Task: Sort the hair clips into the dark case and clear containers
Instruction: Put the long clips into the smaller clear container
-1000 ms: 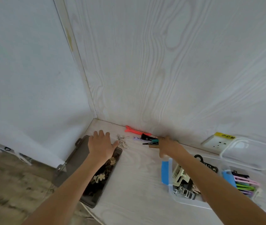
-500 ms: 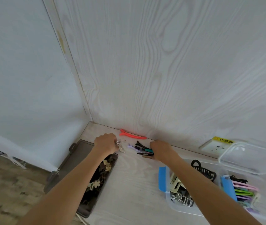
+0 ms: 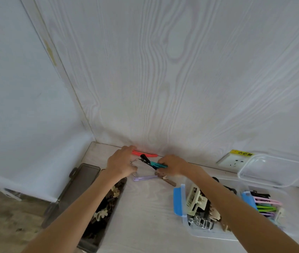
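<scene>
The desk (image 3: 145, 216) meets a wood-grain wall (image 3: 163, 70) at the back. The dark case (image 3: 83, 181) lies open at the desk's left edge, holding clips. Right of it stand two clear containers: one (image 3: 199, 232) with cream and metal clips, and, further right, another (image 3: 281, 225) with pink and green clips, a clear lid (image 3: 272, 170) behind it. The left hand (image 3: 121, 165), beyond the case's far end, curls its grip around small metal clips, touching a red clip (image 3: 146, 154) at the wall. The right hand (image 3: 174, 166) pinches teal and black clips (image 3: 154, 163). A lilac clip (image 3: 143, 178) and a brown clip (image 3: 168, 181) lie between the hands.
</scene>
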A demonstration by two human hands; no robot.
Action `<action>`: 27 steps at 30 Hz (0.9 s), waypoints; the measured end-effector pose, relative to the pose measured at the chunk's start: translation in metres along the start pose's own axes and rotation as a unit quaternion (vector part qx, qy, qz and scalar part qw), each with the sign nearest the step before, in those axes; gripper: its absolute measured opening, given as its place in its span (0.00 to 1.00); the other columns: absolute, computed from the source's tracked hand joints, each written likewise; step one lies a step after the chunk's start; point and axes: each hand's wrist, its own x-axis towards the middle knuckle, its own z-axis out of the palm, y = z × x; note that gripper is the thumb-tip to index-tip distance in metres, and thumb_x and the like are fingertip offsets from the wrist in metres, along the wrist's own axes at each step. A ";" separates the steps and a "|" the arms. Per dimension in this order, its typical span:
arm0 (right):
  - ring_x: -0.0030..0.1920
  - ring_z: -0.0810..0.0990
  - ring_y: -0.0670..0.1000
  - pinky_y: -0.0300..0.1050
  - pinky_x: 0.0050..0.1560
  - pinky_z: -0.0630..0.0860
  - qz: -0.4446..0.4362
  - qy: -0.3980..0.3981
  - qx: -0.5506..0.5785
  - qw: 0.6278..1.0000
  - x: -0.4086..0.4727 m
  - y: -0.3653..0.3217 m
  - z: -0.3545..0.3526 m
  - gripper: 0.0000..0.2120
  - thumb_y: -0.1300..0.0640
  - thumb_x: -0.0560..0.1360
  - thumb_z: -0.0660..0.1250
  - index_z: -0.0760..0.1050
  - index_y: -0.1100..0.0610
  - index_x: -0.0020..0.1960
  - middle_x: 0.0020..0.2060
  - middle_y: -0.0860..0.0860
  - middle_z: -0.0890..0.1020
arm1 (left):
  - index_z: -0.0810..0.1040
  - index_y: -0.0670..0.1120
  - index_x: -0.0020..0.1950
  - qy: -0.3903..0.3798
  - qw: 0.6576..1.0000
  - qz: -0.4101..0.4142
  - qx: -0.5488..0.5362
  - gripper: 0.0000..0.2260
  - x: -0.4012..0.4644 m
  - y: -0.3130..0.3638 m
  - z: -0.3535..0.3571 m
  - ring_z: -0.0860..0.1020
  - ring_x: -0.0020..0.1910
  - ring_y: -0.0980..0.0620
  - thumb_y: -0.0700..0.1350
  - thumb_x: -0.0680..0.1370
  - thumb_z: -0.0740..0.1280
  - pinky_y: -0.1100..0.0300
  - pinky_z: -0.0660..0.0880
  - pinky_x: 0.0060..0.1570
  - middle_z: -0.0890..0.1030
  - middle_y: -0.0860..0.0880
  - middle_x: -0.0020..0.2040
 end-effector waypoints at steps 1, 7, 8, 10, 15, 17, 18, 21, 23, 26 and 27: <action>0.47 0.74 0.54 0.42 0.44 0.65 -0.007 0.010 0.005 1.000 -0.003 -0.001 -0.004 0.12 0.51 0.77 0.62 0.76 0.57 0.55 0.44 0.52 0.76 | 0.60 0.52 0.73 0.006 0.999 0.034 -0.018 0.35 -0.001 0.005 -0.003 0.68 0.66 0.50 0.48 0.70 0.73 0.54 0.70 0.60 0.66 0.51 0.70; 0.46 0.73 0.50 0.45 0.47 0.69 -0.032 0.046 0.034 0.998 -0.036 -0.002 -0.031 0.13 0.52 0.78 0.61 0.76 0.55 0.59 0.52 0.55 0.80 | 0.72 0.55 0.65 0.027 0.977 0.202 0.061 0.15 -0.008 0.037 -0.024 0.74 0.53 0.56 0.51 0.78 0.63 0.61 0.72 0.48 0.78 0.55 0.57; 0.47 0.75 0.51 0.47 0.49 0.70 -0.034 0.049 0.037 0.998 -0.046 0.001 -0.036 0.12 0.52 0.78 0.61 0.76 0.55 0.58 0.52 0.55 0.80 | 0.74 0.55 0.62 0.027 0.975 0.211 0.071 0.13 -0.009 0.042 -0.028 0.74 0.50 0.56 0.52 0.78 0.62 0.61 0.71 0.45 0.79 0.55 0.54; 0.50 0.76 0.52 0.48 0.52 0.72 -0.028 0.061 0.048 0.997 -0.067 0.010 -0.043 0.12 0.52 0.78 0.61 0.76 0.55 0.58 0.52 0.54 0.80 | 0.76 0.56 0.60 0.013 0.969 0.233 0.080 0.12 -0.010 0.055 -0.032 0.73 0.47 0.56 0.54 0.78 0.62 0.61 0.70 0.43 0.80 0.55 0.50; 0.44 0.75 0.48 0.45 0.45 0.69 -0.016 0.124 0.074 0.989 -0.121 0.052 -0.053 0.09 0.53 0.77 0.64 0.79 0.53 0.54 0.41 0.47 0.77 | 0.79 0.54 0.59 -0.024 0.960 0.279 0.022 0.12 -0.015 0.105 -0.027 0.74 0.43 0.55 0.54 0.77 0.63 0.58 0.71 0.44 0.81 0.55 0.45; 0.43 0.75 0.48 0.45 0.46 0.70 -0.001 0.154 0.089 0.984 -0.149 0.075 -0.053 0.11 0.54 0.75 0.66 0.80 0.54 0.55 0.41 0.46 0.78 | 0.79 0.54 0.58 -0.035 0.954 0.297 0.005 0.13 -0.016 0.135 -0.018 0.74 0.45 0.57 0.55 0.77 0.63 0.58 0.70 0.46 0.80 0.57 0.46; 0.43 0.76 0.48 0.45 0.48 0.72 0.015 0.166 0.105 0.980 -0.167 0.092 -0.052 0.12 0.54 0.75 0.67 0.80 0.55 0.56 0.42 0.47 0.80 | 0.79 0.54 0.58 -0.035 0.951 0.308 0.003 0.13 -0.018 0.153 -0.010 0.74 0.45 0.57 0.55 0.77 0.63 0.59 0.70 0.47 0.78 0.59 0.45; 0.44 0.80 0.52 0.46 0.50 0.75 0.064 0.186 0.142 0.970 -0.214 0.142 -0.044 0.10 0.53 0.73 0.69 0.82 0.56 0.51 0.43 0.53 0.84 | 0.79 0.54 0.58 -0.045 0.943 0.330 0.001 0.12 -0.023 0.199 0.013 0.75 0.45 0.58 0.54 0.77 0.62 0.63 0.69 0.45 0.79 0.58 0.46; 0.36 0.78 0.49 0.40 0.40 0.71 0.095 0.191 0.144 0.966 -0.246 0.177 -0.033 0.06 0.53 0.74 0.68 0.80 0.51 0.40 0.33 0.50 0.80 | 0.79 0.54 0.58 -0.043 0.941 0.337 0.010 0.13 -0.025 0.230 0.033 0.75 0.45 0.58 0.54 0.78 0.62 0.65 0.67 0.42 0.81 0.56 0.49; 0.31 0.71 0.46 0.41 0.34 0.64 0.160 0.228 0.154 0.948 -0.283 0.222 -0.013 0.12 0.51 0.75 0.67 0.73 0.45 0.33 0.30 0.49 0.75 | 0.80 0.54 0.58 -0.014 0.933 0.359 0.024 0.12 -0.029 0.277 0.073 0.74 0.45 0.59 0.54 0.78 0.62 0.67 0.64 0.39 0.81 0.56 0.50; 0.32 0.72 0.47 0.42 0.34 0.64 0.178 0.244 0.159 0.940 -0.294 0.235 -0.006 0.13 0.50 0.75 0.67 0.72 0.42 0.32 0.30 0.49 0.76 | 0.80 0.53 0.57 -0.014 0.931 0.364 0.031 0.12 -0.032 0.295 0.090 0.74 0.46 0.57 0.54 0.78 0.62 0.65 0.64 0.41 0.82 0.55 0.50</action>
